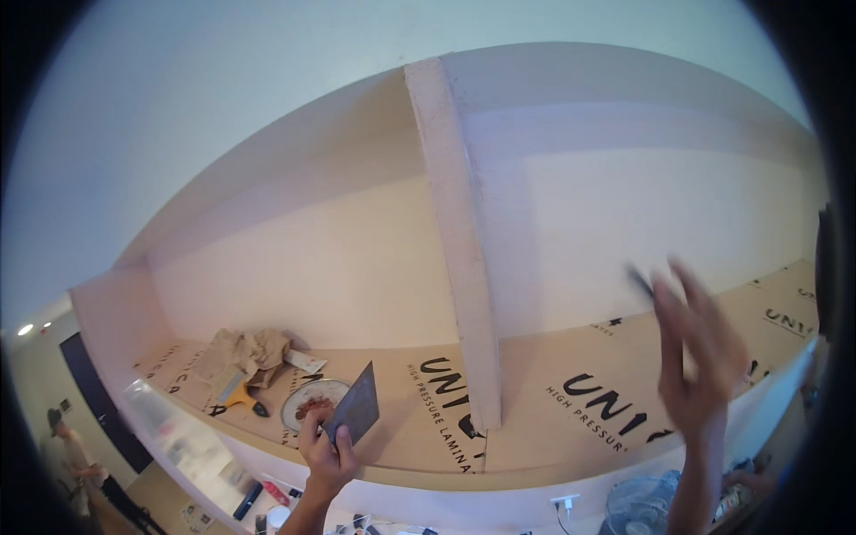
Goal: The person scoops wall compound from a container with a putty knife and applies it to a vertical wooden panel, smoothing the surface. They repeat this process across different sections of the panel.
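Plainly, the fingers (342, 437) of the left hand (326, 459) were closed round a flat, dark grey plate (357, 404), thumb against its near side, the plate tilted up in front of the shelf's left part. The right hand (703, 352) was raised before the right part, well apart from the left; a slim dark object (639, 282) showed at its fingertips, though the blur was heavy enough that I could not tell whether they gripped it.

Just beyond the plate, and partly hidden by the left hand, a round dish (291, 408) with reddish-brown stuff in it sat on the shelf (526, 446), which was covered in printed brown sheeting. Near the dish lay a tool with a yellow and black handle (242, 399) and a heap of crumpled brown paper (241, 357). A pale upright divider (453, 214) parted the recess. Below the shelf were a fan (637, 506) and a wall socket (564, 501); far left, another person (82, 455) stood near a dark door (100, 392).
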### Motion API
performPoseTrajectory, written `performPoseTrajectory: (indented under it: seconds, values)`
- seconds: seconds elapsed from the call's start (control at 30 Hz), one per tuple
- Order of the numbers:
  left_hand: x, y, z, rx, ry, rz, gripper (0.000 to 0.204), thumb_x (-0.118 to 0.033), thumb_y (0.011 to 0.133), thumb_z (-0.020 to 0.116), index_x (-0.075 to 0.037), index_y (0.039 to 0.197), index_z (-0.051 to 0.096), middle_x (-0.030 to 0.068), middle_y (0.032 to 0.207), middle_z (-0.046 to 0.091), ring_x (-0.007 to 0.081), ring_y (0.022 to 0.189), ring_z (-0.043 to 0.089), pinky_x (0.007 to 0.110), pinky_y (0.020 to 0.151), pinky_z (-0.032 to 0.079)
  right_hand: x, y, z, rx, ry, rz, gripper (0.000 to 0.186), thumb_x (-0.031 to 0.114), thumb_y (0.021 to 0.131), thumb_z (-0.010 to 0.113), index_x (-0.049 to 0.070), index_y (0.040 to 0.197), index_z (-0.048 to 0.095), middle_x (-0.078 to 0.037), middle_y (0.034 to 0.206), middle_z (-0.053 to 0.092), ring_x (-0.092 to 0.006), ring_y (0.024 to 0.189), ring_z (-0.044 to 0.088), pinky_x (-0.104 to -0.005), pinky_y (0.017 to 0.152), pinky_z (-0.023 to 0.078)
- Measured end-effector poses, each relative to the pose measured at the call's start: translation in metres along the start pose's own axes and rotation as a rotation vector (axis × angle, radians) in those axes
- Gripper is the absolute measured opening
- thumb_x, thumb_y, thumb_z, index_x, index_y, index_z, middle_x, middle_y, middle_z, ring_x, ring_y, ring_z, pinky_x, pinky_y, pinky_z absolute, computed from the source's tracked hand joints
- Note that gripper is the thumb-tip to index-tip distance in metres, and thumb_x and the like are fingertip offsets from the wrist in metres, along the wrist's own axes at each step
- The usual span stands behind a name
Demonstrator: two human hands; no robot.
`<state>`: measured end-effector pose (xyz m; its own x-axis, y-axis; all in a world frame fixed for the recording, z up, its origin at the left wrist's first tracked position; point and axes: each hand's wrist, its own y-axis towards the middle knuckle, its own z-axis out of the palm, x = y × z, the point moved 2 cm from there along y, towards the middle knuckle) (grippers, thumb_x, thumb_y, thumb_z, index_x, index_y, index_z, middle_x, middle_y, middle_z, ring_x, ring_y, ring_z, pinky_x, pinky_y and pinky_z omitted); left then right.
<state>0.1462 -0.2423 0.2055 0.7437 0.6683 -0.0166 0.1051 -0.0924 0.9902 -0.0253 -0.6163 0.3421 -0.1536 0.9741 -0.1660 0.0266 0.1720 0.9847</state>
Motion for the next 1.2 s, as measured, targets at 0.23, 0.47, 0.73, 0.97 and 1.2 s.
performPoseTrajectory:
  seconds: [0.23, 0.47, 0.73, 0.97, 1.2]
  values:
    - [0.014, -0.005, -0.012, 0.025, -0.212, -0.112, 0.018, -0.009, 0.092, 0.056, 0.007, 0.091, 0.066, 0.0186, 0.085, 0.06, 0.0327, 0.071, 0.058, 0.042, 0.061, 0.043, 0.025, 0.196, 0.061, -0.101, -0.037, -0.316, 0.03, -0.003, 0.089, 0.061, 0.004, 0.116, 0.072, -0.015, 0.113, 0.072, -0.0335, 0.102, 0.07, -0.0377, 0.089, 0.055]
    - [0.023, -0.008, -0.016, -0.012, -0.314, -0.09, 0.018, -0.012, 0.093, 0.056, 0.004, 0.091, 0.065, 0.0175, 0.084, 0.059, 0.03, 0.071, 0.055, 0.041, 0.058, 0.039, 0.028, 0.223, 0.113, -0.055, -0.085, -0.379, 0.03, -0.003, 0.085, 0.057, 0.002, 0.11, 0.073, -0.017, 0.099, 0.073, -0.0384, 0.077, 0.066, -0.045, 0.072, 0.054]
    - [0.036, -0.017, -0.015, -0.058, -0.408, 0.017, 0.015, -0.012, 0.092, 0.056, 0.002, 0.085, 0.06, 0.0177, 0.082, 0.059, 0.0287, 0.066, 0.052, 0.04, 0.056, 0.036, 0.044, 0.186, 0.112, 0.003, -0.172, -0.391, 0.035, -0.008, 0.081, 0.057, 0.002, 0.112, 0.072, -0.017, 0.106, 0.072, -0.039, 0.079, 0.066, -0.0454, 0.07, 0.054]
    - [0.035, -0.012, -0.019, -0.03, -0.426, 0.034, 0.018, -0.012, 0.091, 0.056, 0.003, 0.081, 0.056, 0.0185, 0.082, 0.058, 0.0294, 0.066, 0.05, 0.04, 0.055, 0.034, 0.06, 0.183, 0.097, 0.073, -0.123, -0.146, 0.033, -0.006, 0.083, 0.058, 0.001, 0.112, 0.072, -0.023, 0.09, 0.07, -0.039, 0.074, 0.065, -0.0454, 0.067, 0.051]
    - [0.03, -0.009, -0.021, 0.002, -0.465, -0.008, 0.018, -0.011, 0.091, 0.056, 0.004, 0.083, 0.051, 0.0193, 0.081, 0.056, 0.0308, 0.066, 0.05, 0.041, 0.055, 0.033, 0.045, 0.195, 0.114, 0.054, -0.177, -0.253, 0.033, -0.005, 0.089, 0.061, 0.004, 0.118, 0.071, -0.019, 0.108, 0.072, -0.0313, 0.084, 0.073, -0.0373, 0.072, 0.056]
